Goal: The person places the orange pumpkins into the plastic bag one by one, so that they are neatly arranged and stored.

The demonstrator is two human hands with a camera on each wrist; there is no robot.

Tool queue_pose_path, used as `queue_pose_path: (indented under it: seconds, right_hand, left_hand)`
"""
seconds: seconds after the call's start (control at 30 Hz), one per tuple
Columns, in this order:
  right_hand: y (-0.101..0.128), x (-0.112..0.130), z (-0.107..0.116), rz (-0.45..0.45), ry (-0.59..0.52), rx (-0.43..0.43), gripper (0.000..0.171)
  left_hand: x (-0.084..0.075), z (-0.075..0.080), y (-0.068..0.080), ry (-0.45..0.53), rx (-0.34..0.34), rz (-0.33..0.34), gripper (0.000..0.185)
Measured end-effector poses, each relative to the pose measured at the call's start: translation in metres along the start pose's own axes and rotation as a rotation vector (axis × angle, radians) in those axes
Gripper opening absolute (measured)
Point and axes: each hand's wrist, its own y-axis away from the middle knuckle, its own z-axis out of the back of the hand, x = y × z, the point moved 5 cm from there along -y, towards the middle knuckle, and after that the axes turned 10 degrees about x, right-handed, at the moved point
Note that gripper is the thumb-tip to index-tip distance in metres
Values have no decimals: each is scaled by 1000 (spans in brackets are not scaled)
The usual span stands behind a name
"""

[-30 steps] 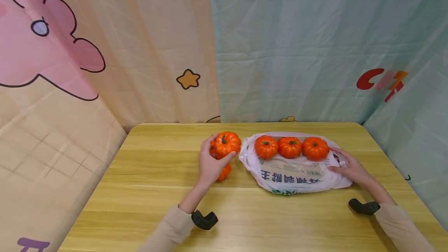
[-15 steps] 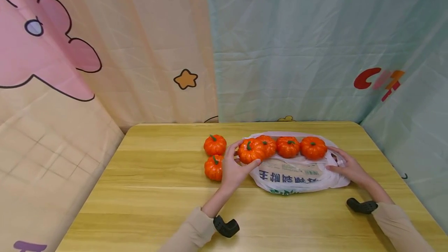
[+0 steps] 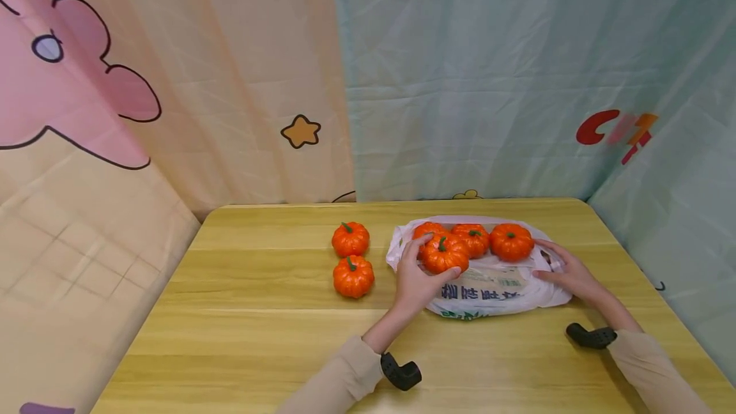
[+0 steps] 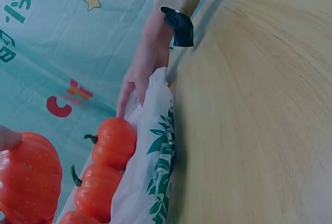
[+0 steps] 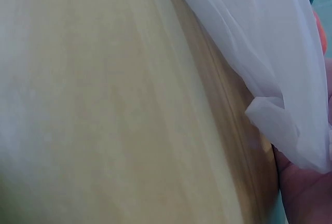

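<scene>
An orange toy pumpkin (image 3: 445, 254) with a green stem is held between the thumb and fingers of my left hand (image 3: 415, 281), over the left half of a white plastic bag (image 3: 480, 302). Three more orange pumpkins lie in a row along the bag's back part; the leftmost (image 3: 428, 230) is partly hidden by the held one, with a middle pumpkin (image 3: 473, 239) and a right pumpkin (image 3: 511, 242) beside it. At the bag's right end, my right hand (image 3: 575, 276) grips the plastic, thumb in front and fingers toward the back.
Two further pumpkins stand on the wooden table (image 3: 259, 337) left of the bag: a rear one (image 3: 351, 239) and a front one (image 3: 353, 276). Printed cloth curtains (image 3: 489, 82) hang behind the table and at its sides.
My left hand has carried a pumpkin rightward from beside the two table pumpkins to over the bag. My right hand stays at the bag's right end.
</scene>
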Motion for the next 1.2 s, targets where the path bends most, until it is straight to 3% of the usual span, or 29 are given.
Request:
queue_pose_path:
  seconds: [0.43,0.7,1.0,1.2]
  right_hand:
    - [-2,1,-1,8,-8,-2,75]
    - [-3,0,0,47,-37,-5,71]
    - [-3,-3,0,25,-54,0,73]
    - [0,-2,0,24,-61,-3,72]
  left_hand:
    - [2,-36,-11,-9,60,60,70]
    - [6,-54,-16,-43,53,78,69]
    - [11,-77,-18,-86,81,123,68]
    - [12,-90,-19,-58,95,145,67]
